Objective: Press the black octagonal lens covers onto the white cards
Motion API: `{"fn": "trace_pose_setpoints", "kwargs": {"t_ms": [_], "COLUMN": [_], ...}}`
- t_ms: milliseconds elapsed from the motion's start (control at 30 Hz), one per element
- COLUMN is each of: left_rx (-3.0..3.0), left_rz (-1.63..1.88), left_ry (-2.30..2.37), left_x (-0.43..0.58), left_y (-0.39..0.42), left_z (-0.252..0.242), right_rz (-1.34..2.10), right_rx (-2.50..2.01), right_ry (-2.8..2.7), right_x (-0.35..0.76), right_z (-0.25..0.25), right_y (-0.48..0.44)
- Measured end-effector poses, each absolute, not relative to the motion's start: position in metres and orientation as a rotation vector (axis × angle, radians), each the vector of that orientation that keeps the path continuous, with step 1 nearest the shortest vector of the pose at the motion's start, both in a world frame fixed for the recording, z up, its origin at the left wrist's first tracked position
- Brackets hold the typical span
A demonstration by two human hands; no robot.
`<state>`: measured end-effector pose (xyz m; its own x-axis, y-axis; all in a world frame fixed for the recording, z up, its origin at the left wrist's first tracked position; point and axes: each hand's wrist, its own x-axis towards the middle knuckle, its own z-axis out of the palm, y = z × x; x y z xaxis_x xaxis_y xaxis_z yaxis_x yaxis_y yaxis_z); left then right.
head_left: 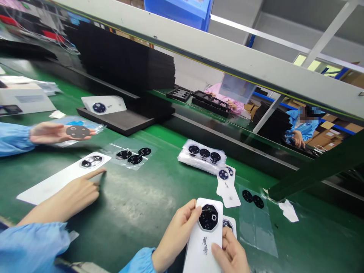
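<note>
In the lower middle I hold up a white phone back cover (pixel 200 242) with a black octagonal camera lens plate (pixel 209 218) near its top. My left hand (pixel 179 233) grips its left edge, the thumb at the plate's upper left rim. My right hand (pixel 231 252) pinches its right edge, thumb on the white face. Behind that edge a second white cover (pixel 231 220) shows in part; whether I hold it too I cannot tell. Beyond my hands, a few white covers (pixel 231 195) overlap on the green bench. To their right is a clear plastic sheet (pixel 257 231) with two black lens plates (pixel 253 199).
A stack of plastic sheets (pixel 199 163) carries black plates. At left, a co-worker's hand (pixel 52 132) holds a grey disc (pixel 77 132); another hand (pixel 76 193) points beside a white cover (pixel 57 178). A green post (pixel 313 167) slants at right. Black foam boards (pixel 119 57) stand behind.
</note>
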<state>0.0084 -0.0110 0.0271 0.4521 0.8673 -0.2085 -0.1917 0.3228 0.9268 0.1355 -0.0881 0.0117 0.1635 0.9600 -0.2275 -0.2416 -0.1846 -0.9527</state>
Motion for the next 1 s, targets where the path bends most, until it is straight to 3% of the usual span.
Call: {"fn": "trace_pose_setpoints", "kwargs": {"t_ms": [200, 433, 1000], "left_rx": [1.032, 1.138, 0.873], "left_rz": [0.779, 0.797, 0.868], "left_ry": [0.792, 0.795, 0.708], "left_x": [0.01, 0.011, 0.011], "left_y": [-0.013, -0.012, -0.009], "left_z": [0.023, 0.026, 0.025], "right_rz": [1.197, 1.143, 1.363], "right_rx": [-1.401, -1.443, -1.126], "right_ry": [-0.905, -1.064, -1.102], "right_x": [0.149, 0.154, 0.149], "right_z": [0.04, 0.035, 0.04], "right_y": [-0.061, -0.045, -0.06]}}
